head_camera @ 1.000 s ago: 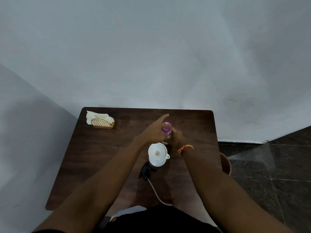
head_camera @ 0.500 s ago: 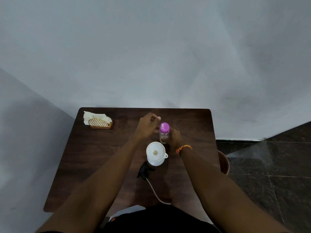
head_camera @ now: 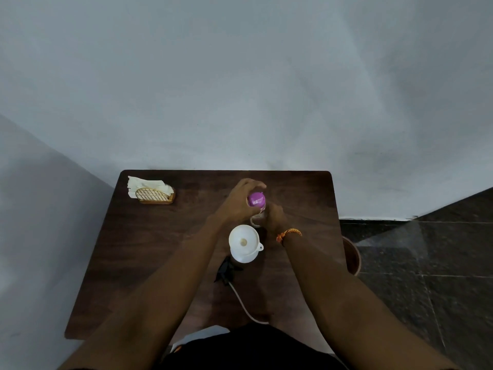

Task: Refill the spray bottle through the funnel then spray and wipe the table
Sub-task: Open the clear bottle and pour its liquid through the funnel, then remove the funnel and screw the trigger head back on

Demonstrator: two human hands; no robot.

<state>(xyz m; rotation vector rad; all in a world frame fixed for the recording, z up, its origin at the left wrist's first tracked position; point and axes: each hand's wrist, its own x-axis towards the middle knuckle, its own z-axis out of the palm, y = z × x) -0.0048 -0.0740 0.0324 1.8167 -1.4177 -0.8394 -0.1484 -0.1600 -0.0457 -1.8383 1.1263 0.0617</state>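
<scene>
Head view, looking down on a dark wood tabletop [head_camera: 149,249] set against a pale wall [head_camera: 240,89].

A small clear bottle [head_camera: 258,215] with a purple cap [head_camera: 256,199] stands upright at the far centre of the tabletop. The left hand [head_camera: 237,201] is curled around the purple cap from the left, fingers arching over its far side. The right hand [head_camera: 274,217] grips the clear body of the bottle from the right, fingers wrapped around it. An orange braided wristband [head_camera: 289,234] sits on the right wrist.

A white funnel [head_camera: 244,243] stands just near of the bottle, its wide mouth facing up and a small tab on its right rim. What the funnel is seated in is hidden beneath its bowl. It lies between the two forearms and neither hand touches it.

A black spray head [head_camera: 226,271] lies on the tabletop just near and left of the funnel, with its pale dip tube [head_camera: 244,307] trailing toward the near edge.

At the far left corner of the tabletop stands a woven napkin holder [head_camera: 154,196] containing white paper napkins [head_camera: 145,182], well apart from both hands.

Right of the tabletop, on the dark tiled floor [head_camera: 426,263], the rim of a brown round container [head_camera: 352,259] is partly visible. Dark clothing [head_camera: 248,348] fills the near bottom edge.
</scene>
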